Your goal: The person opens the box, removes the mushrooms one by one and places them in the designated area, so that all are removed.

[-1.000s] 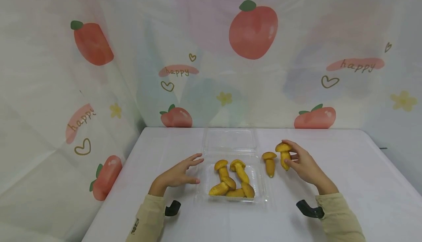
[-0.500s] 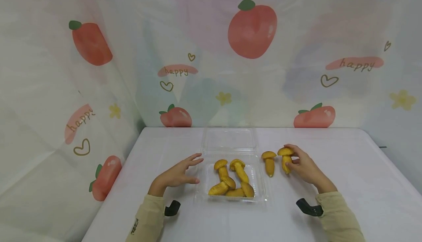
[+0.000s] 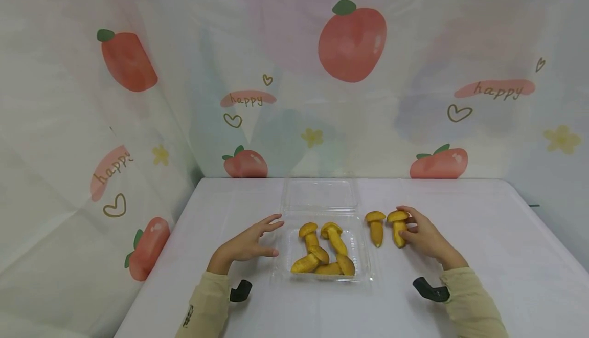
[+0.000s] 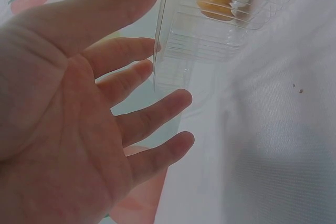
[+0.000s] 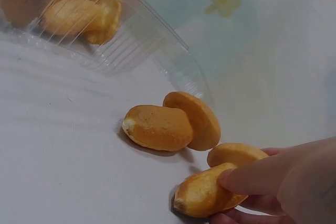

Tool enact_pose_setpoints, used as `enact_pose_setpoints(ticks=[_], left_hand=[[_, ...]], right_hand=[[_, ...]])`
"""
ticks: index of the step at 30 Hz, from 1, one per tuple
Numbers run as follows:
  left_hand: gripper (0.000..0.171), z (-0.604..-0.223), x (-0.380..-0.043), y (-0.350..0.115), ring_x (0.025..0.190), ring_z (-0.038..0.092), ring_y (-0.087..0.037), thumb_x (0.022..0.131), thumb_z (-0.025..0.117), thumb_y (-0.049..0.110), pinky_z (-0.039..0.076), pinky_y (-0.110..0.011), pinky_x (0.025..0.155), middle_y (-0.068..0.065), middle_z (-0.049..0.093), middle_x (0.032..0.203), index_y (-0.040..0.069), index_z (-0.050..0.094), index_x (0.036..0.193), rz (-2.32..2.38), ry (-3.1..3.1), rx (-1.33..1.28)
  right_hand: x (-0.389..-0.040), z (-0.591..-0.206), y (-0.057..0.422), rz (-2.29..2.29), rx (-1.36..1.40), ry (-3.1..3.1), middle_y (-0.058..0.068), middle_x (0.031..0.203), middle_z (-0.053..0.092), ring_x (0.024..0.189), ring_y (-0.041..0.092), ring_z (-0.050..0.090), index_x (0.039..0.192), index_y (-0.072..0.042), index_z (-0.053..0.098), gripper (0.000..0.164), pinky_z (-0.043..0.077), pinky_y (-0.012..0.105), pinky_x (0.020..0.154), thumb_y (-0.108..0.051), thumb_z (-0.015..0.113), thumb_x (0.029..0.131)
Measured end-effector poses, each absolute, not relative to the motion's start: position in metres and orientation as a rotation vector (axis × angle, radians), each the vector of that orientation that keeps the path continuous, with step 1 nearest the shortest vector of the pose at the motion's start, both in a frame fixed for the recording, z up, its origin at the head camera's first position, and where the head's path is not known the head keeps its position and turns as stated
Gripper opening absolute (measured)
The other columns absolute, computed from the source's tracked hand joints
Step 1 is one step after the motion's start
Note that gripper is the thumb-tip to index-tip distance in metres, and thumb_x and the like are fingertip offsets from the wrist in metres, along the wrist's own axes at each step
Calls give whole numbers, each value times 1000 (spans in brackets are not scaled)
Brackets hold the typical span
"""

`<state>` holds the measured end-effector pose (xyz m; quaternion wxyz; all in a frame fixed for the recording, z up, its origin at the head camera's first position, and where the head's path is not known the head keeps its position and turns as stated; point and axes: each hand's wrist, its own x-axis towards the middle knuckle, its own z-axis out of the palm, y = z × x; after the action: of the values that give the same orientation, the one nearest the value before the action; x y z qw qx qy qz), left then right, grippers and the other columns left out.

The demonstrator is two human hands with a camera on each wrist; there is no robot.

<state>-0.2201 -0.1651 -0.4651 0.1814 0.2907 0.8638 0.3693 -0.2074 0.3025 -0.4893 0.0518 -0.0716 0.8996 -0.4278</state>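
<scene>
A yellow-brown mushroom (image 3: 398, 225) lies on the table, and my right hand (image 3: 425, 233) grips it from the right, thumb on the stem. In the right wrist view the thumb presses the stem of that mushroom (image 5: 207, 192). Just left of it a second mushroom (image 3: 376, 229) lies alone, cap away from me. The clear plastic box (image 3: 363, 261) stands open with several mushrooms (image 3: 322, 256) inside. Beside the box's left wall my left hand (image 3: 244, 243) has its fingers spread. In the left wrist view that hand (image 4: 105, 103) holds nothing; whether fingertips touch the box is unclear.
The box's transparent lid (image 3: 320, 195) is folded back toward the far table edge. A white cloth covers the table (image 3: 317, 312). A printed curtain (image 3: 285, 72) hangs behind and on the left. Each wrist wears a black mount (image 3: 431, 290).
My right hand has lowered the mushroom toward me onto the table, beside the lone one. The left hand and the box have stayed in place.
</scene>
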Motion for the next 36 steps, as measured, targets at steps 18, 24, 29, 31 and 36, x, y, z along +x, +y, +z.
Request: enact_pose_setpoints(ticks=[18, 24, 29, 31, 36], left_hand=[[77, -463, -218, -164, 154, 22, -42, 92, 75, 15, 28, -70, 117, -11, 18, 170, 6, 35, 157, 1058, 2428, 779], [77, -465, -219, -164, 155, 21, -42, 92, 74, 14, 27, -71, 117, -13, 18, 170, 5, 35, 157, 1072, 2420, 788], [76, -465, -219, -164, 155, 20, -43, 92, 74, 13, 27, -72, 116, -15, 19, 170, 4, 36, 157, 1076, 2419, 802], [76, -465, -218, -164, 155, 21, -43, 92, 74, 14, 27, -72, 116, -15, 19, 170, 4, 35, 157, 1073, 2422, 799], [76, -464, -218, -164, 154, 21, -43, 92, 74, 15, 28, -72, 116, -13, 19, 170, 4, 35, 157, 1061, 2430, 796]], right_hand=[[-209, -488, 301, -1207, -119, 2734, 39, 132, 52, 115, 49, 59, 150, 7, 32, 64, 59, 36, 79, 0, 63, 95], [-207, -485, 300, -1180, -82, 2748, 37, 128, 54, 112, 47, 60, 149, 7, 33, 64, 59, 37, 79, -3, 65, 95], [-207, -484, 301, -1162, -55, 2745, 37, 129, 54, 112, 46, 60, 150, 7, 32, 65, 58, 38, 81, -5, 64, 95], [-207, -485, 301, -1161, -50, 2744, 37, 129, 54, 111, 44, 61, 150, 7, 32, 65, 58, 38, 80, -5, 64, 95], [-209, -486, 303, -1152, -54, 2755, 37, 127, 56, 108, 42, 63, 150, 7, 33, 65, 58, 36, 79, -4, 65, 94]])
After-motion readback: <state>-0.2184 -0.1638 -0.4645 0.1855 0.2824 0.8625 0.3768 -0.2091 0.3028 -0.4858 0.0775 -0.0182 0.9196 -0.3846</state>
